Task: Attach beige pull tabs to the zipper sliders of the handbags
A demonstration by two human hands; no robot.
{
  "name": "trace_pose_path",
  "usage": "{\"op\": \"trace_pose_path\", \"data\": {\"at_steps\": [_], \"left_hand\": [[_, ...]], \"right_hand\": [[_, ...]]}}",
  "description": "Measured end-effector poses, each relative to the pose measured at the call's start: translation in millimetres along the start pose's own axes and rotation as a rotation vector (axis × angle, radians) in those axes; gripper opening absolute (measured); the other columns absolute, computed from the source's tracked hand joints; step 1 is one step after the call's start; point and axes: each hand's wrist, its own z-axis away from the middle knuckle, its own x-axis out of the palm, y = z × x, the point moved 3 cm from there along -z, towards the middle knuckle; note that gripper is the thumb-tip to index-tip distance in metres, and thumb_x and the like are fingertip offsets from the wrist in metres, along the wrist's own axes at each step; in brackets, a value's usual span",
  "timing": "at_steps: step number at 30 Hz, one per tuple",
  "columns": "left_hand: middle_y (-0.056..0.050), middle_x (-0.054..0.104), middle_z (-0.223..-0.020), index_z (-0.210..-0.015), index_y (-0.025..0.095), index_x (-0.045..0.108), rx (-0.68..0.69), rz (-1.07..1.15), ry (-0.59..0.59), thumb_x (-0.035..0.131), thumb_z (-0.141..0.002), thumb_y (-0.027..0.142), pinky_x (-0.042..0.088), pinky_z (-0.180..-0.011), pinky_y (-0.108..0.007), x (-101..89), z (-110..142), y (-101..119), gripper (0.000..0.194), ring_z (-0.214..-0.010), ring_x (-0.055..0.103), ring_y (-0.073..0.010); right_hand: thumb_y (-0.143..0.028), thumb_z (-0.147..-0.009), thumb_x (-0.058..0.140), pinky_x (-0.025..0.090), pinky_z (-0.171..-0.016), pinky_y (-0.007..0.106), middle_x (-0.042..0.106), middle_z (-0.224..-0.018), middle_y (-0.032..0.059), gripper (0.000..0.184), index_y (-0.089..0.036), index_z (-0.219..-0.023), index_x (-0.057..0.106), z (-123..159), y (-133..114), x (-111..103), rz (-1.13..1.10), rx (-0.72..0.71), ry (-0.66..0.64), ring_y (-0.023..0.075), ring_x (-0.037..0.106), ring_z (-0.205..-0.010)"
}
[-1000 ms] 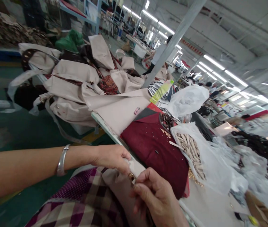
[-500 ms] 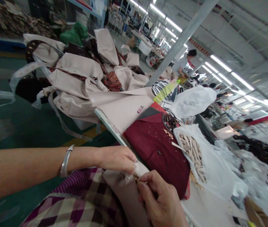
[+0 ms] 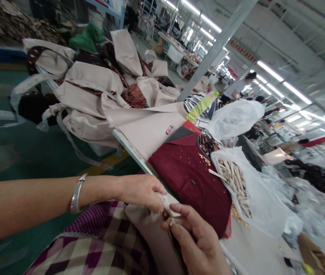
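Observation:
My left hand [image 3: 142,191], a silver bangle on its wrist, is closed on the edge of a beige leather-like piece [image 3: 153,233] lying over my lap. Loose white threads or fabric show by its fingertips. A small gold-coloured metal fitting [image 3: 165,214] sits on the piece between my two hands. Close to that fitting, my right hand [image 3: 199,240] pinches a small pale, shiny thing [image 3: 172,221] between thumb and fingers; its kind is too small to make out. The lower part of the piece is partly hidden by my right hand.
Dark red cloth [image 3: 191,183] with scattered small gold bits lies on the table. Beside it a white plastic bag [image 3: 265,206] holds beige strips. Beige bags [image 3: 93,80] are heaped at the upper left. A post [image 3: 216,49] rises behind; a person [image 3: 238,86] stands farther back.
My right hand's fingers have parted slightly and turned, so the small pale thing and more of the gold fitting show. My left hand keeps its grip.

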Motion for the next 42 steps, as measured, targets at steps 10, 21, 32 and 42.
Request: {"op": "trace_pose_path", "data": {"at_steps": [10, 21, 32, 42], "left_hand": [[0.005, 0.048, -0.063, -0.072, 0.017, 0.062, 0.053, -0.056, 0.027, 0.061, -0.064, 0.036, 0.031, -0.052, -0.021, 0.7, 1.5, 1.1, 0.021, -0.062, 0.042, -0.0119], [0.005, 0.044, -0.058, -0.064, 0.018, 0.059, -0.009, -0.106, 0.194, 0.062, -0.061, 0.032, 0.025, -0.045, -0.022, 5.7, -5.7, -8.2, 0.015, -0.058, 0.038, -0.0117], [0.004, 0.046, -0.061, -0.071, 0.017, 0.057, -0.049, -0.144, 0.234, 0.067, -0.07, 0.054, 0.027, -0.048, -0.022, -37.4, 10.7, 9.0, 0.039, -0.056, 0.041, -0.0116], [-0.005, 0.065, -0.124, -0.122, 0.019, 0.063, 0.746, -1.234, 0.829, 0.039, -0.1, 0.019, 0.036, -0.103, -0.036, 16.0, -8.3, 61.5, 0.033, -0.114, 0.057, -0.0217]], "right_hand": [[-0.042, -0.097, 0.051, 0.03, -0.048, 0.023, 0.067, -0.068, -0.0022, 0.02, -0.022, -0.099, 0.051, -7.0, -23.5, 9.4, 0.209, 0.006, -0.109, 0.0121, 0.057, -0.057], [-0.05, -0.1, 0.045, 0.027, -0.053, 0.027, 0.051, -0.054, -0.0073, 0.029, -0.024, -0.102, 0.057, -1.6, -14.8, 12.1, 0.43, -0.018, 0.043, 0.0138, 0.049, -0.049], [-0.048, -0.098, 0.053, 0.041, -0.059, 0.024, 0.072, -0.073, -0.0009, 0.038, -0.024, -0.125, 0.064, 26.2, 37.7, -44.5, 0.668, -0.115, 0.032, 0.0166, 0.069, -0.063], [-0.041, -0.095, 0.055, 0.023, -0.058, 0.028, 0.061, -0.06, 0.0, 0.039, -0.02, -0.063, 0.054, -50.6, 15.1, -75.8, 0.651, 0.039, 0.33, 0.0136, 0.053, -0.058]]}}
